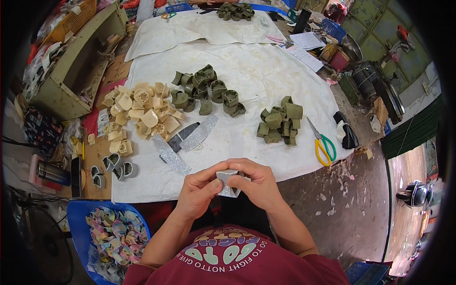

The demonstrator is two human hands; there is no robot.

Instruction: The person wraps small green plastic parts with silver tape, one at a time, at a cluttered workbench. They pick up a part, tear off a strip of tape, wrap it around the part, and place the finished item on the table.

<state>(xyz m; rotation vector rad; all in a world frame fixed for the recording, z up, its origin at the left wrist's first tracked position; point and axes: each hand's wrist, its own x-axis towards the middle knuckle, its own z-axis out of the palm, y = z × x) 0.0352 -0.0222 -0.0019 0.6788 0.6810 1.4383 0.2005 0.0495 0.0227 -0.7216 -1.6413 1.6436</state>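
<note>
Between both hands, just above the near table edge, is a small block shape in silver glitter material, seemingly a shoe heel. My left hand grips its left side with thumb and fingers. My right hand presses the thumb on its face, fingers curled over the top. Beyond my hands lie silver glitter strips across a dark flat object. Left of these is a heap of beige plastic heels. Olive-green heels sit at the middle, with another olive pile to the right.
Yellow-and-green-handled scissors lie at the table's right edge. Several silver-grey heels stand at left, near a flask and an upright phone. A blue tub of colourful scraps stands lower left. White cloth covers the table.
</note>
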